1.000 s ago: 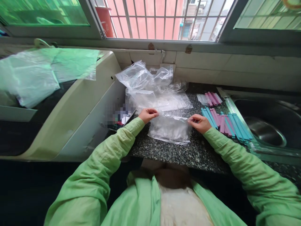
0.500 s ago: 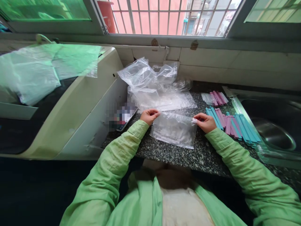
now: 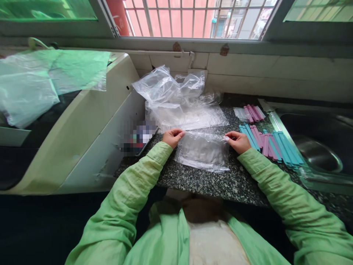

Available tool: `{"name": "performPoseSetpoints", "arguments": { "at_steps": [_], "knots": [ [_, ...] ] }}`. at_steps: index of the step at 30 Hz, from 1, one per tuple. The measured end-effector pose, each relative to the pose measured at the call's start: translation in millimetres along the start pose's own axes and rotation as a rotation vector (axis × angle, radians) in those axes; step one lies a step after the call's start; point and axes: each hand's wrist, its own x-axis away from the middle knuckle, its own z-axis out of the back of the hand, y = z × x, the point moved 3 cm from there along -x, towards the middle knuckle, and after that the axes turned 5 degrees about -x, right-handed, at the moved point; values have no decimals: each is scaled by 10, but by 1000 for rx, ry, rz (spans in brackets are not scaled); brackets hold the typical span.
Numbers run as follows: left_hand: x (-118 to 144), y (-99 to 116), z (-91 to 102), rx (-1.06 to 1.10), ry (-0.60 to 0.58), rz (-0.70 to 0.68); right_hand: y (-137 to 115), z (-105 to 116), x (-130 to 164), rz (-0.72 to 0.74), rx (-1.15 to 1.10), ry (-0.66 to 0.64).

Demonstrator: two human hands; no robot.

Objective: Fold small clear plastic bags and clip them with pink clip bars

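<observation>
Clear bag [image 3: 203, 151] pinched by left hand [image 3: 172, 137], right hand [image 3: 239, 141].

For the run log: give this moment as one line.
left hand: pinching clear plastic bag | right hand: pinching same bag | surface: granite counter

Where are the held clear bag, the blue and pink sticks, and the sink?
clear bag [image 3: 202, 152], head view, middle of its flat face.
blue and pink sticks [image 3: 271, 145], head view, centre of the pile.
sink [image 3: 320, 156], head view, steel basin wall.
</observation>
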Motion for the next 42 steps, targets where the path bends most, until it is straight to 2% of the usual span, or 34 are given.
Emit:
{"name": "performPoseSetpoints", "arguments": {
  "at_steps": [9,15,20,27,34,42],
  "knots": [
    [-5,-21,-12,-69,-8,7,-41,-12,0,60,13,31],
    [-11,-27,11,-190,-3,-196,-22,-32,-40,68,20,24],
    [-46,-17,-2,-225,-4,-272,-23,-47,-38,78,23,22],
    [-69,-38,17,-119,59,-120,-12,-63,-72,77,39,37],
    [-85,-27,41,-84,52,-64,5,-81,-97,56,43,36],
    [-72,-35,84,-190,-120,-101,31,-79,-80,56,25,54]
  ]
}}
